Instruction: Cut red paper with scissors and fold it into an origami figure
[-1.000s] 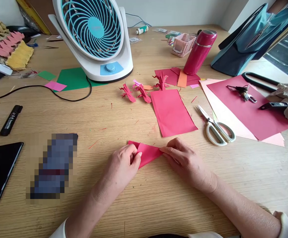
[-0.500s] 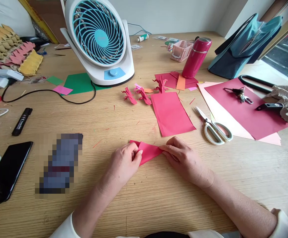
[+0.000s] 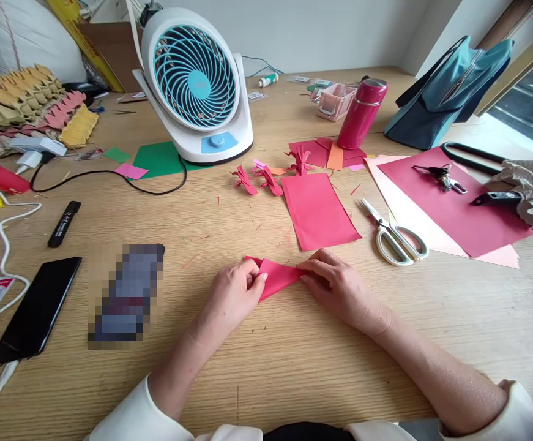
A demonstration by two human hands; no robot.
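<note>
A folded piece of red paper (image 3: 277,277) is held just above or on the table between my two hands. My left hand (image 3: 236,289) pinches its left part, thumb in front and fingers curled behind. At the pointed right end, my right hand (image 3: 335,286) grips the paper between thumb and fingertips. Beyond the hands lies a flat red sheet (image 3: 321,211). Several small folded red paper figures (image 3: 268,179) stand behind that sheet. White-handled scissors (image 3: 395,236) rest to its right, their blades partly apart.
A white and blue fan (image 3: 197,86) stands at the back. A red flask (image 3: 363,115) and a teal bag (image 3: 450,95) are at the back right. Keys (image 3: 443,176) lie on larger sheets. On the left are a marker (image 3: 64,224), a black phone (image 3: 34,309) and a blurred-out object (image 3: 128,294).
The camera view has shifted slightly, showing more of the left side. Both hands keep their grip on the folded red paper, with hardly any movement.
</note>
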